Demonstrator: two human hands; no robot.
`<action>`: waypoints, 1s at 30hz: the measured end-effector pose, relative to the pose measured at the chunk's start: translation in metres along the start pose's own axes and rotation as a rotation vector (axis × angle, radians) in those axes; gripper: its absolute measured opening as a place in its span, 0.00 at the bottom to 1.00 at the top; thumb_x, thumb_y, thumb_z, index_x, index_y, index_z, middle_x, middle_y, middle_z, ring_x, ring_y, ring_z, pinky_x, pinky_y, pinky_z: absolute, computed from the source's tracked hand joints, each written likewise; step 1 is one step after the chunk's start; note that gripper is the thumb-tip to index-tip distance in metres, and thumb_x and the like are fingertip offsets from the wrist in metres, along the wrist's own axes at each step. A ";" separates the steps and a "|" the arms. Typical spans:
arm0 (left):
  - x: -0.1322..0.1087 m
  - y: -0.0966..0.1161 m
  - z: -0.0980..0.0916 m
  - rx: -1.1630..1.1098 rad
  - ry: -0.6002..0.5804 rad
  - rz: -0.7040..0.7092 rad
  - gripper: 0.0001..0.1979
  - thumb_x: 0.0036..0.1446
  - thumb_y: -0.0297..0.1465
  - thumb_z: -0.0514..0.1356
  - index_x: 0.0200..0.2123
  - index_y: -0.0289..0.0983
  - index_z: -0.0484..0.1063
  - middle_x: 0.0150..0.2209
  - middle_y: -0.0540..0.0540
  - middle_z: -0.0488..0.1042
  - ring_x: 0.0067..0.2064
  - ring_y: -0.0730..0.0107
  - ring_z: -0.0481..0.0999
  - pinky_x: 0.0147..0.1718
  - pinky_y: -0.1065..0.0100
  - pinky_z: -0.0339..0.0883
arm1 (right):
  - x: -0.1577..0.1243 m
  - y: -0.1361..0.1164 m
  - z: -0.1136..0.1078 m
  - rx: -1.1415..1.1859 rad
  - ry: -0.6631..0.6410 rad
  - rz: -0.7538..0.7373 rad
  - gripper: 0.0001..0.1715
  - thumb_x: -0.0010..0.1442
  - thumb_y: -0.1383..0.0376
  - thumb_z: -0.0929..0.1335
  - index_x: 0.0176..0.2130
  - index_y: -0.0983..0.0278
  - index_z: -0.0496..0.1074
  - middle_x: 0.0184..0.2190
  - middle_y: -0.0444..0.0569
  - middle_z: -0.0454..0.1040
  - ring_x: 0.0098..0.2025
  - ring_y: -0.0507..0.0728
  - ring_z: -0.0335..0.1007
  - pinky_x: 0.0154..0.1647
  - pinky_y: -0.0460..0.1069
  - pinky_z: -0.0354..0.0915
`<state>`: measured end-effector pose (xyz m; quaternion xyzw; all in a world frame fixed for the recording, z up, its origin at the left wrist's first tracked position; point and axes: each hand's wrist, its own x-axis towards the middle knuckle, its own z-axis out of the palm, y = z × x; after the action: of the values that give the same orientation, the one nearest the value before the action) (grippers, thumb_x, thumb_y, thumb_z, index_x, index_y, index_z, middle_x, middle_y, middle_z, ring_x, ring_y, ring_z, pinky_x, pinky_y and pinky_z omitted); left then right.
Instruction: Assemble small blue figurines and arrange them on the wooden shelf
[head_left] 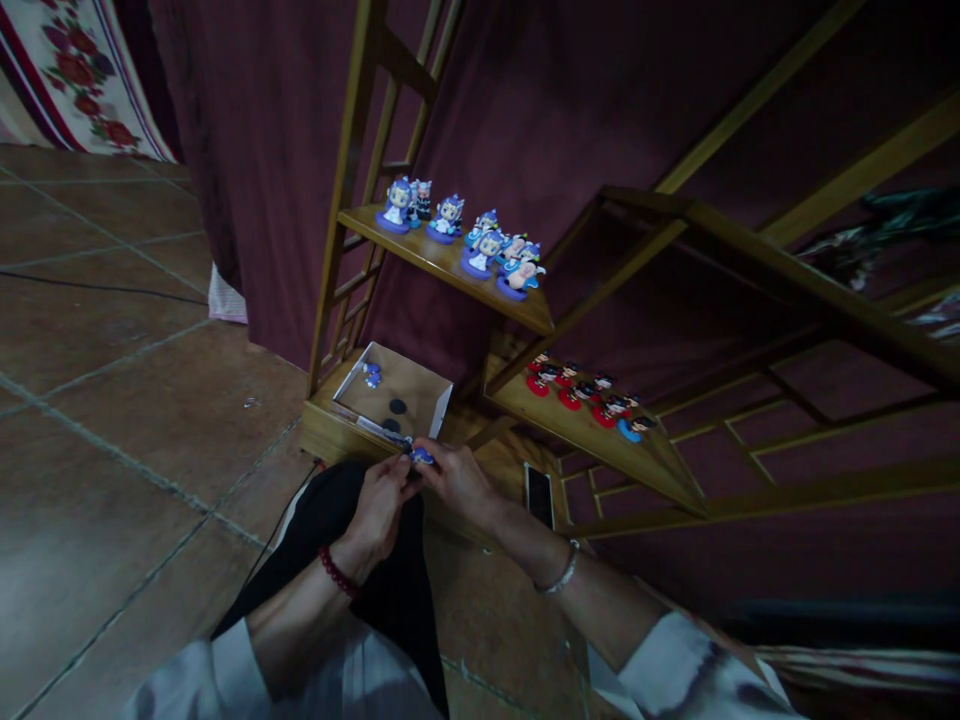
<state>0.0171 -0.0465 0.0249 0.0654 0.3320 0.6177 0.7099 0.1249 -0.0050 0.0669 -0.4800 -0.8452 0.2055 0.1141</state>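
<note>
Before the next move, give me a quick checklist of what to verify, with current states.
1. Right hand on the blue figurine: ok, fingers around it.
2. Left hand gripping it too: cannot tell; it meets the right, but detail is small.
3. Held figurine's base fitted: cannot tell, too small.
4. Box open within reach: ok, just beyond the hands.
5. Figurine in the box on a shelf: not ok.
</note>
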 end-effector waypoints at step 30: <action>0.011 0.013 -0.006 0.127 0.067 0.081 0.09 0.36 0.31 0.65 0.21 0.31 0.72 0.23 0.48 0.71 0.27 0.74 0.70 0.34 0.66 0.70 | 0.011 0.009 0.010 -0.079 -0.072 -0.293 0.16 0.56 0.74 0.61 0.45 0.65 0.64 0.41 0.51 0.71 0.44 0.53 0.68 0.45 0.47 0.65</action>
<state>0.0033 -0.0348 0.0226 0.1031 0.3911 0.6253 0.6674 0.1223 0.0059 0.0544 -0.3482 -0.9171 0.1702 0.0936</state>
